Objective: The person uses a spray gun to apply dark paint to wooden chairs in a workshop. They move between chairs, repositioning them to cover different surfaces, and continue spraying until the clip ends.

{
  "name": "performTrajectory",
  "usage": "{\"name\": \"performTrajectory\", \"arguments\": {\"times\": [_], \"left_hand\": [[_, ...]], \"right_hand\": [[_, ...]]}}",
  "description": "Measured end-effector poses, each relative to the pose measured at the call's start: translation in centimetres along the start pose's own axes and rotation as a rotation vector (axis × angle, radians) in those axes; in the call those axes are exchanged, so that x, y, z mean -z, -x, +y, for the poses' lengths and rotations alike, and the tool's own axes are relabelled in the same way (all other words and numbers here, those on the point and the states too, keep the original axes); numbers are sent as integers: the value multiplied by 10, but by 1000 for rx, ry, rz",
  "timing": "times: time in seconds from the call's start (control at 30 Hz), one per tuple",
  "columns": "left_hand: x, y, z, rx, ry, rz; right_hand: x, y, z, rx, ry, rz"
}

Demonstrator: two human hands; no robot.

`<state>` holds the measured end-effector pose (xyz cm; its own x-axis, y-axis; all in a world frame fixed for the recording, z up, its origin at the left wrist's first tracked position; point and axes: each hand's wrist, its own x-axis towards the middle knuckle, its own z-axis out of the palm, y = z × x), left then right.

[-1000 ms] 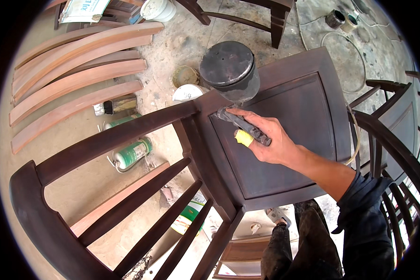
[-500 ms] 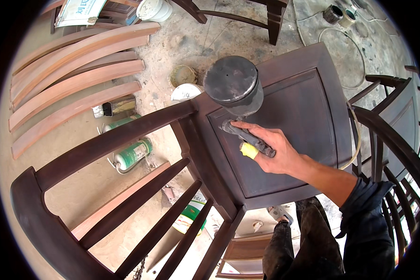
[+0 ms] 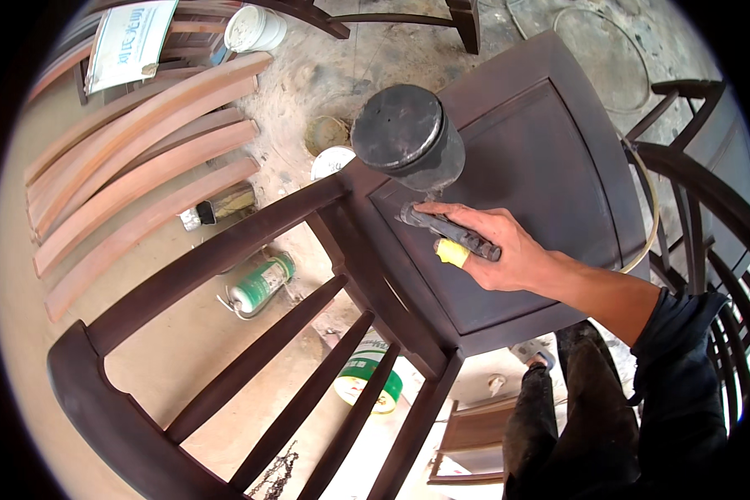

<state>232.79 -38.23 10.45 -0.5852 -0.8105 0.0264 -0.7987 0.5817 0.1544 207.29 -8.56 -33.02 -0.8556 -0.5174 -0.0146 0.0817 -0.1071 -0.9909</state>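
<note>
My right hand [image 3: 517,254] is wrapped around a dark spray gun [image 3: 458,233] with a large black paint cup [image 3: 404,129] on top. A yellow piece [image 3: 452,252] shows by the fingers; whether it is on the gun or a finger I cannot tell. The gun is over the left part of the dark brown seat [image 3: 517,158] of a wooden chair. Toward the lower left extends that chair's slatted back [image 3: 250,367]. A pale hose [image 3: 652,200] curves past the seat's right edge. My left hand is out of view.
Curved, unfinished wooden slats [image 3: 142,192] lie at left. Green-and-white cans [image 3: 262,282] and a green bucket [image 3: 373,379] stand or lie on the floor beyond the chair back. A white bucket [image 3: 254,29] is at the back. Another dark chair [image 3: 700,175] stands at right.
The view has shifted, so the chair back and the floor items appear farther right and lower. Over nearly the same part of the seat, the spray gun stays in my right hand.
</note>
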Motion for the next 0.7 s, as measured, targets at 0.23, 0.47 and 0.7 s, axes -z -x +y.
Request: {"name": "performTrajectory", "arguments": {"times": [0.23,0.47,0.7], "left_hand": [[58,-14,-71,-710,-691,-138],[19,-12,-22,-487,-398,-50],[29,-26,-28,-965,-641,-114]], "right_hand": [[5,-3,-6,-6,-17,4],[1,-19,12,107,-28,85],[-1,14,4,45,-69,61]]}}
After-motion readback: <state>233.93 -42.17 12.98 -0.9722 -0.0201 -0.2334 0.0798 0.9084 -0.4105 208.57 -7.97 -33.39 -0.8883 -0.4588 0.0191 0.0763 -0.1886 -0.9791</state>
